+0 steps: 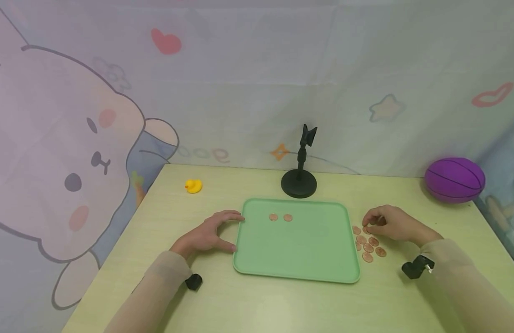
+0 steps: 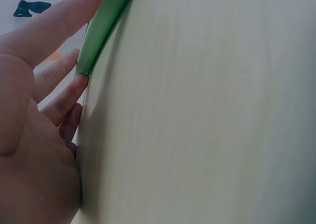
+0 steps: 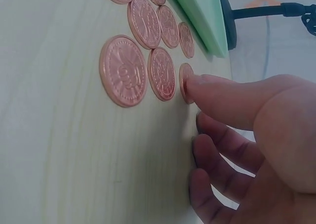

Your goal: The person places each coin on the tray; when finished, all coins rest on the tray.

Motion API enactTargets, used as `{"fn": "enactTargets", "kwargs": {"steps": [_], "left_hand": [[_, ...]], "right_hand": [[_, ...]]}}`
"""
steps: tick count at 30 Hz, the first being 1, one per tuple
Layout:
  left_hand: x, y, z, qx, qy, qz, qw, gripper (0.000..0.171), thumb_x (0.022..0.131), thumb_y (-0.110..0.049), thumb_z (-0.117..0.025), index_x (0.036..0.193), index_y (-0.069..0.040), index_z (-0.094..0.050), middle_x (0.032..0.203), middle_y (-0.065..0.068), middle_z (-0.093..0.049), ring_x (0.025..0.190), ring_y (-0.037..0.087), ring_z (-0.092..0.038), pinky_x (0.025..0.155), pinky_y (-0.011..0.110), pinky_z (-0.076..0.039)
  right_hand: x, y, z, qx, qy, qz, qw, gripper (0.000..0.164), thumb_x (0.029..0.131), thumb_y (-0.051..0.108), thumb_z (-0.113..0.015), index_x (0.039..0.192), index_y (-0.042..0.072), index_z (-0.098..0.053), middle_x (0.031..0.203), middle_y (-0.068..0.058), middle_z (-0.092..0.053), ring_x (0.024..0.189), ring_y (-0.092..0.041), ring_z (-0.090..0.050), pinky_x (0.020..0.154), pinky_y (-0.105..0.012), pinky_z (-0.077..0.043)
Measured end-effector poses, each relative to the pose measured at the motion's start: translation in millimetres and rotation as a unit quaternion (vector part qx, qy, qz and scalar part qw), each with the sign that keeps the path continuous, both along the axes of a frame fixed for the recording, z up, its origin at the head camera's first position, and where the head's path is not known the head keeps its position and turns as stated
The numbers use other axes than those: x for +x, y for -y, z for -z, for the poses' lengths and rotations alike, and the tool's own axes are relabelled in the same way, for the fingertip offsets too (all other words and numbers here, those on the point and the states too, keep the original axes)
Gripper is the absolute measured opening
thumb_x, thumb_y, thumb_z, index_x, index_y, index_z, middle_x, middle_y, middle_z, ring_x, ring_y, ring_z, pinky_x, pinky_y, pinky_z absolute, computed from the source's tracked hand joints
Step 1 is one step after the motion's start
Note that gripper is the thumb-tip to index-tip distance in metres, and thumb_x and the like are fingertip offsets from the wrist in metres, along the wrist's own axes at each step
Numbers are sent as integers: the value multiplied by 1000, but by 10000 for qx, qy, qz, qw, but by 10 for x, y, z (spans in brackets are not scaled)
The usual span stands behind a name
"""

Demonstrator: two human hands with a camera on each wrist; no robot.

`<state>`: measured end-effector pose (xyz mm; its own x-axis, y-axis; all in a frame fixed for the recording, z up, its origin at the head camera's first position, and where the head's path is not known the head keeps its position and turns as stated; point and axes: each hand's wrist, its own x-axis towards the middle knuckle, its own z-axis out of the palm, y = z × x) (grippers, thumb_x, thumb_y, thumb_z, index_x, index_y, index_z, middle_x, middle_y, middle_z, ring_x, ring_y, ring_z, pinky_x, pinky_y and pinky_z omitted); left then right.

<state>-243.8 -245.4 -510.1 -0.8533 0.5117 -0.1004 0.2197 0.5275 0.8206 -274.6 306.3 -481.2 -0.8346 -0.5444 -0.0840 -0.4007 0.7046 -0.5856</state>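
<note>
- Left hand (image 1: 207, 233): loosely spread, thumb and fingertips at left edge of light-green rectangular tray (image 1: 298, 252).
- Right hand (image 1: 393, 224): fingers bent, thumb touching one round copper-coloured coin (image 3: 184, 80); cannot tell if pinched.
- Other coins (image 1: 368, 248): beside tray's right edge, near right hand; two inside tray.

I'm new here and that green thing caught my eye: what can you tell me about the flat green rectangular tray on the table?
The flat green rectangular tray has rounded corners and a low raised rim, and looks like smooth plastic. It lies flat on the pale wood-look table, long sides running left to right. Two round copper-coloured coins lie apart inside, towards its far left. The bare left hand touches its left rim with fingers and thumb spread.
</note>
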Motion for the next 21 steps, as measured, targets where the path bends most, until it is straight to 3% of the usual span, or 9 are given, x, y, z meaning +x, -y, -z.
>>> {"fn": "enactTargets", "kwargs": {"steps": [5, 12, 21], "left_hand": [[-8, 5, 14, 38, -31, 20, 10000, 75, 78, -24, -95, 144, -26, -61, 163, 4, -41, 155, 35, -27, 125, 65, -16], [-15, 5, 12, 45, -58, 39, 10000, 75, 77, -25, -95, 144, -26, -61, 163, 4, -42, 155, 35, -28, 125, 65, -16], [-5, 5, -1, -60, -34, 41, 10000, 77, 77, -29, -96, 145, -27, -61, 165, 3, -40, 156, 35, -26, 126, 64, -16]], "right_hand": [[-13, -31, -5, 24, 33, -95, 9999, 10, 93, 13, -80, 102, 19, -76, 97, 3, -66, 85, -11, -61, 78, -27, -53], [-35, -62, -2, -40, 155, -372, 9992, 24, 91, 0, -77, 106, 19, -75, 100, 1, -64, 89, -14, -57, 80, -28, -53], [-45, -39, -11, 64, 101, -452, 9989, 23, 90, 0, -77, 101, 20, -74, 97, 1, -62, 86, -12, -56, 78, -28, -52]]}}
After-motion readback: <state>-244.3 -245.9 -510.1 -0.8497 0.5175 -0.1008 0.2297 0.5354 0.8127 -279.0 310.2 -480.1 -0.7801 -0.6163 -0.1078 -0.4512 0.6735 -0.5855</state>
